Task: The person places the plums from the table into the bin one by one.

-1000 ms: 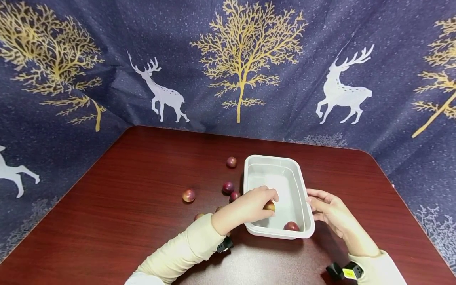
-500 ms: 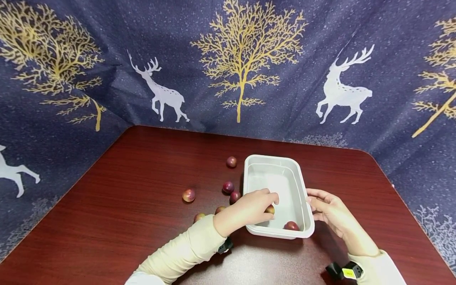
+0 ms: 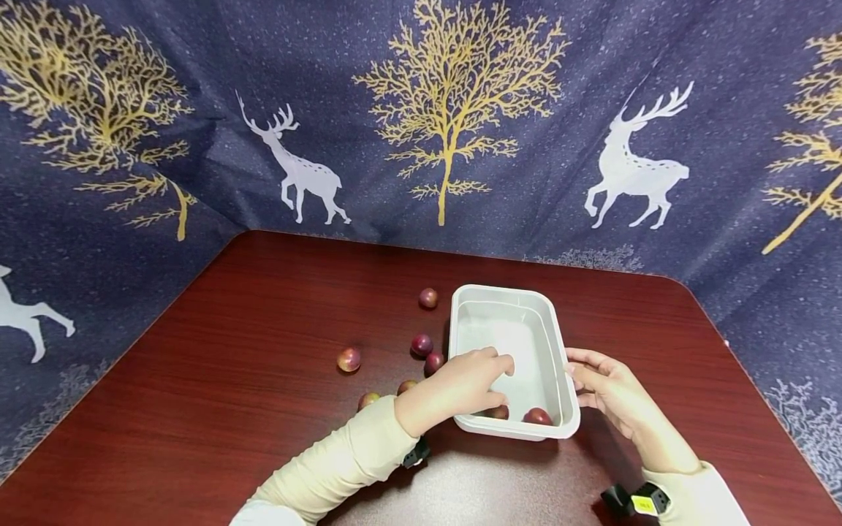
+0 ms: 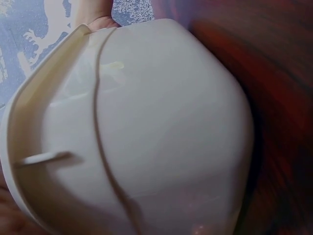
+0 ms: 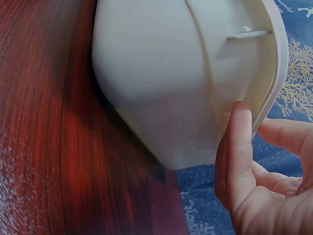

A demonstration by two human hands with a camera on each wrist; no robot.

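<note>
My left hand [image 3: 470, 383] reaches over the left wall of a white plastic tub [image 3: 506, 292], thumb and fingers apart. Just below its thumb a plum [image 3: 498, 413] lies on the tub floor, partly hidden by the hand. Beside it sits a second, redder plum [image 3: 538, 416] in the near right corner. My right hand [image 3: 612, 387] holds the tub's right rim; in the right wrist view one finger [image 5: 239, 147] lies against the outer wall under the lip. Only the tub's outside [image 4: 166, 107] fills the left wrist view, so the left fingers are hidden there.
Several plums lie on the dark red table [image 3: 263, 314] left of the tub: one plum [image 3: 428, 298] near its far corner, another plum [image 3: 349, 359] farther left, others by the left forearm. A patterned blue cloth [image 3: 395, 183] hangs behind the table.
The plum at my left hand has left the fingers and moved down toward the tub's near side, beside the redder plum. The right hand and tub have hardly moved.
</note>
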